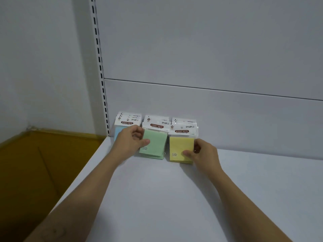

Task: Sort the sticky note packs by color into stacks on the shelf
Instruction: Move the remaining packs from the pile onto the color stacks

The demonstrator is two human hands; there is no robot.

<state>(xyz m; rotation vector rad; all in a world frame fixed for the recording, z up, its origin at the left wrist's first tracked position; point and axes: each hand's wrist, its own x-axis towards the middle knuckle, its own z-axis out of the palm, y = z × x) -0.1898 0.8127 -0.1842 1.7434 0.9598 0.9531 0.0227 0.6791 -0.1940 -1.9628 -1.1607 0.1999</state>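
Three stacks of sticky note packs stand side by side at the back of the white shelf. The blue stack is at the left, mostly hidden behind my left hand. The green stack is in the middle; my left thumb rests on its left edge and the fingers curl at its side. The yellow stack is at the right, and my right hand pinches its lower right corner, thumb on top.
The shelf's back panel rises right behind the stacks. A slotted upright rail runs down at the left. Left of the shelf edge lies a yellow-brown floor and a white wall.
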